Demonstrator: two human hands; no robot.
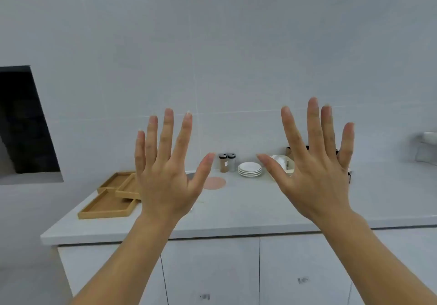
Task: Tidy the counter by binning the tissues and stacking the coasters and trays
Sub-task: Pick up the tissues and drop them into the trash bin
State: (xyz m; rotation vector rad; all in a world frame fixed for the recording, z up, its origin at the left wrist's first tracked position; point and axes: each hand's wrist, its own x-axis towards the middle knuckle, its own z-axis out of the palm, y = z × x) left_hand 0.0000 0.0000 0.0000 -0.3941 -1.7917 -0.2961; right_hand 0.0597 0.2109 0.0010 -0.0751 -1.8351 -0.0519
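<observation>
Both the left hand (pixel 165 174) and the right hand (pixel 314 174) hang raised, fingers spread wide, holding nothing. Beyond the left one, three wooden trays (pixel 106 204) lie overlapping on the surface (pixel 248 210); they look stiff and light, best gripped by their raised rims. A thin pink coaster (pixel 214 183) lies flat between the hands. White tissues (pixel 279 159), soft and crushable, sit behind the right thumb.

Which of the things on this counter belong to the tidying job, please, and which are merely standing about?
Belong to the job:
- wooden trays, three, loosely overlapped at the left
- pink round coaster
- crumpled white tissues, partly behind the right hand

Standing about:
- stack of white saucers
- two spice jars

Both hands are raised, spread and empty; left hand.
</observation>
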